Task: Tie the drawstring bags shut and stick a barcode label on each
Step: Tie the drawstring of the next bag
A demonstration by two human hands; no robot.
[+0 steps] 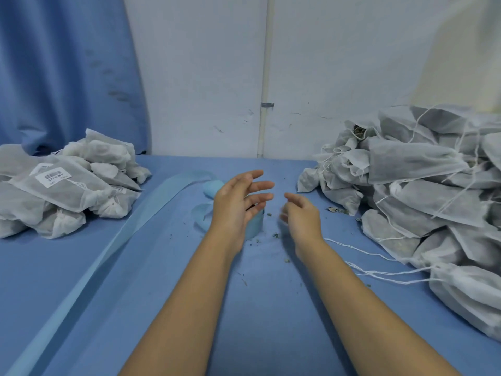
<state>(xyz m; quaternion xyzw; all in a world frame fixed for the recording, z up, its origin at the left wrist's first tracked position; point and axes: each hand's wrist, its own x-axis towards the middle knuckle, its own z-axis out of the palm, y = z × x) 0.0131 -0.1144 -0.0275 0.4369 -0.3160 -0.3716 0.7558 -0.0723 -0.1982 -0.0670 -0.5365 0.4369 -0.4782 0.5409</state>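
A heap of white drawstring bags [423,191] with loose strings lies on the right of the blue table. On the left sits a smaller pile of tied bags [67,191]; the top one bears a barcode label [53,176]. A pale blue label roll [254,226] stands mid-table, partly hidden behind my left hand [238,204]. That hand hovers over the roll with fingers spread, holding nothing. My right hand [301,215] hangs just right of the roll, blurred, fingers loosely curled, nothing in it.
A long strip of blue backing tape [113,240] runs from the roll toward the near left corner. A small light blue object [212,187] lies behind my left hand. Loose white strings [379,270] trail off the right heap. Herb crumbs dot the table [271,308].
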